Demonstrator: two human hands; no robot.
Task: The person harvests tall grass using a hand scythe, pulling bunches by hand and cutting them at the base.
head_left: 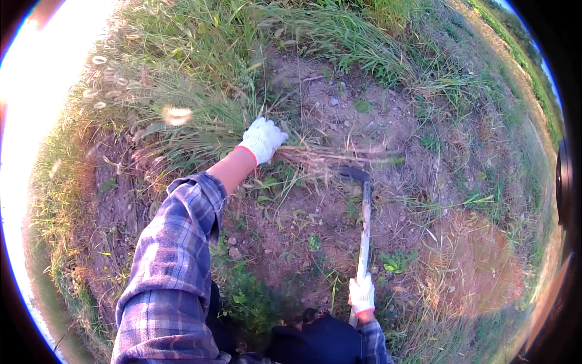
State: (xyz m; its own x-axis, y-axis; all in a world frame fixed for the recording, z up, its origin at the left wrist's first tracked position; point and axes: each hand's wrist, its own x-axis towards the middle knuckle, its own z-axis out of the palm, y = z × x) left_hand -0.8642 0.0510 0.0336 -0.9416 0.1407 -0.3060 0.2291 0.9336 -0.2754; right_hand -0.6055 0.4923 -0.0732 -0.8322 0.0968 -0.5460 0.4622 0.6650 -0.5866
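My left hand (264,139), in a white knit glove with a red cuff edge, is closed around a bunch of long grass (206,124). The seed heads and leaves spread out to the left, while the pale stems and roots (327,155) stick out to the right, just above the ground. My right hand (362,293), also gloved in white, grips the lower part of a hoe's wooden handle (365,236). The hoe's dark metal head (353,174) is close beside the roots, low over the soil; whether it touches them I cannot tell.
Bare, stony soil (357,115) runs through the middle. Tall green grass (339,30) stands at the far side, with more weeds on the right (497,200). A small leafy plant (395,262) grows near my right hand. My dark-clothed legs (315,343) are at the lower edge.
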